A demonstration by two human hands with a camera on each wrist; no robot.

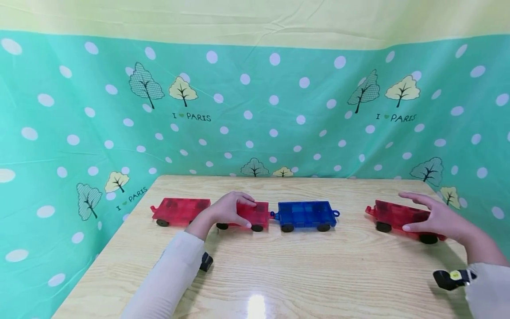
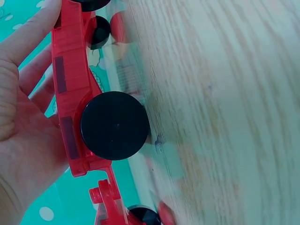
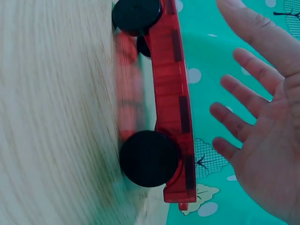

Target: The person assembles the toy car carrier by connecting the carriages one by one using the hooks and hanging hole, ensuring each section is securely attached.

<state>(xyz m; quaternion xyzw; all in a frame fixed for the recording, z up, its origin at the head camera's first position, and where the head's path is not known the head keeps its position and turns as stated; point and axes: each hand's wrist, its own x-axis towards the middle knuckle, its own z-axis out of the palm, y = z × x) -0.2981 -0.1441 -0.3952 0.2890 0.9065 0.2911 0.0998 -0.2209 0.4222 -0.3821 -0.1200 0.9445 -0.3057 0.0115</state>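
In the head view my left hand (image 1: 228, 211) grips a red see-through toy train car (image 1: 260, 213) from above, thumb on the near side and fingers toward the far side. A blue car (image 1: 307, 215) is joined to that car's right end by a hook. Another red car (image 1: 180, 210) stands just left of it, its right end partly hidden by my hand. Over at the right, my right hand (image 1: 444, 220) reaches over a separate red car (image 1: 388, 215). The right wrist view shows those fingers spread and apart from the red car (image 3: 171, 93).
All the cars stand on black wheels on a light wooden table (image 1: 279, 274). A green dotted curtain (image 1: 247, 106) rises behind and beside it. Black wrist devices show below both hands, the right one (image 1: 452, 279) more fully.
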